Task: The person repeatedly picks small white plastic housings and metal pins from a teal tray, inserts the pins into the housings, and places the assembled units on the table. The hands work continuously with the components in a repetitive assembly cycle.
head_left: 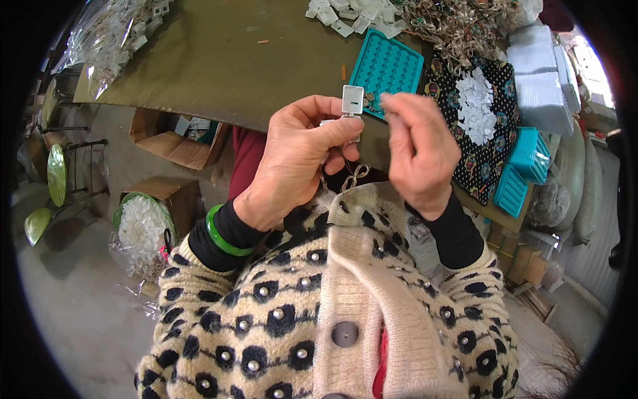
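Observation:
My left hand (292, 153) is closed around a small white plastic box (353, 96). The box has an open square compartment with a slot, which stands up above my thumb; its lower part is mostly covered by my fingers. To the right, my right hand (423, 156) is held apart from the box, its fingers drawn together. Whether something small sits between those fingertips cannot be made out. Just beyond both hands lies a teal tray (389, 65) with rows of round hollows, partly behind my right hand.
White plastic pieces (355, 14) and a tangled heap of shiny strands (465, 26) lie along the table's far side. White flakes (476, 106) rest on a dark patterned cloth (440, 83). More teal trays (530, 153) are stacked at right. Cardboard boxes (174, 147) stand below left.

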Demonstrator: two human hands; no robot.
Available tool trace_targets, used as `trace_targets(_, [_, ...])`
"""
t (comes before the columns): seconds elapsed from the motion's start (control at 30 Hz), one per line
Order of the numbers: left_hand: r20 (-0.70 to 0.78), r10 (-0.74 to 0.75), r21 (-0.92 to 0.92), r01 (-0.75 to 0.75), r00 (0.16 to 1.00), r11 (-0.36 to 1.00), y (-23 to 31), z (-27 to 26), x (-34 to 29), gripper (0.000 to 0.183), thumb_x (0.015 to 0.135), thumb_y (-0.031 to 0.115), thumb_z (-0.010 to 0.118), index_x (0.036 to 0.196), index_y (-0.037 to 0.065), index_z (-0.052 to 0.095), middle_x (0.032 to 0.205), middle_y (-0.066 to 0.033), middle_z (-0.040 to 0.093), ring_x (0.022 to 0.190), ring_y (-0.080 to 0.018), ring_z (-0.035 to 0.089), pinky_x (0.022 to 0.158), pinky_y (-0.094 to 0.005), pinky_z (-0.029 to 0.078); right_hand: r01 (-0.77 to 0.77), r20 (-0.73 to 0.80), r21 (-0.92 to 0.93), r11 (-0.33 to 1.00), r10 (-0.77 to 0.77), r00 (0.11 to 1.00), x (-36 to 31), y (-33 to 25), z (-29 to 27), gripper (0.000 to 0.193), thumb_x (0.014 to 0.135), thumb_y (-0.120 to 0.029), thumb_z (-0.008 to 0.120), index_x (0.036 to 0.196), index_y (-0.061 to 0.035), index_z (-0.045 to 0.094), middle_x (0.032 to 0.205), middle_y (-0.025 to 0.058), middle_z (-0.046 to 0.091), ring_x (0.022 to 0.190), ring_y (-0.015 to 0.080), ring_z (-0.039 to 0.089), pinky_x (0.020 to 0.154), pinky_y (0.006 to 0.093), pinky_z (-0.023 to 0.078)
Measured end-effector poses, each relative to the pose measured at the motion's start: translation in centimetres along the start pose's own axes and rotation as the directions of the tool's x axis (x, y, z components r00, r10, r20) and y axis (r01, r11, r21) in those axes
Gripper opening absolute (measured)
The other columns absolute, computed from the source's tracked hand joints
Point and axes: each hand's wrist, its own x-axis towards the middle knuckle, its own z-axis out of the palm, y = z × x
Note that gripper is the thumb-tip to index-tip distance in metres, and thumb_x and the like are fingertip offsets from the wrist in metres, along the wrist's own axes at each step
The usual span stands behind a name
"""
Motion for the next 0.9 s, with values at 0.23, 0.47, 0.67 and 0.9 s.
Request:
trace_targets(0.23, [0.098,-0.002,-0.077,0.009,0.995,0.997,0.1,-0.6,0.6,0.013,0.090,0.008,0.067,0.100,0.001,0.062,0.086,-0.0072,0.066,0.065,-0.0127,0.064,0.041,-0.0183,0.037,-0.035,0.192,-0.227,0.973,0.080,0.978,-0.9,3.4,0.0,0.018,0.079,0.004,0.064,0.097,0.0000,0.064,0.086,0.0102,0.056,0.081,0.0289,0.058,0.070,0.0371,0.050])
trace_targets(0.47, [0.161,-0.029,-0.162,0.056,0.986,0.985,0.4,-0.3,1.1,0.020,0.094,0.004,0.061,0.113,0.000,0.061,0.108,-0.0148,0.069,0.092,-0.0233,0.072,0.044,-0.0180,0.040,-0.002,0.296,-0.252,0.968,0.080,0.952,-1.0,4.5,-0.1,0.013,0.076,0.005,0.062,0.088,-0.0013,0.063,0.084,0.0104,0.054,0.081,0.0292,0.057,0.072,0.0380,0.049])
trace_targets(0.67, [0.191,-0.076,-0.197,0.114,0.979,0.974,0.5,-0.6,1.3,0.021,0.094,0.002,0.059,0.115,0.003,0.060,0.111,-0.0181,0.069,0.098,-0.0269,0.071,0.043,-0.0181,0.041,-0.069,0.359,-0.216,0.974,0.144,0.922,-0.1,4.8,-0.3,0.009,0.078,0.002,0.063,0.086,-0.0022,0.062,0.083,0.0115,0.057,0.081,0.0305,0.060,0.071,0.0398,0.049])
trace_targets(0.9, [0.188,-0.027,-0.211,0.067,0.982,0.975,0.4,-1.3,0.9,0.022,0.094,0.003,0.062,0.116,0.004,0.062,0.110,-0.0184,0.069,0.099,-0.0273,0.071,0.043,-0.0184,0.042,-0.348,0.179,0.124,0.929,0.324,0.929,0.9,2.5,-0.9,0.007,0.085,-0.001,0.065,0.090,-0.0013,0.061,0.085,0.0093,0.062,0.072,0.0253,0.062,0.062,0.0340,0.049])
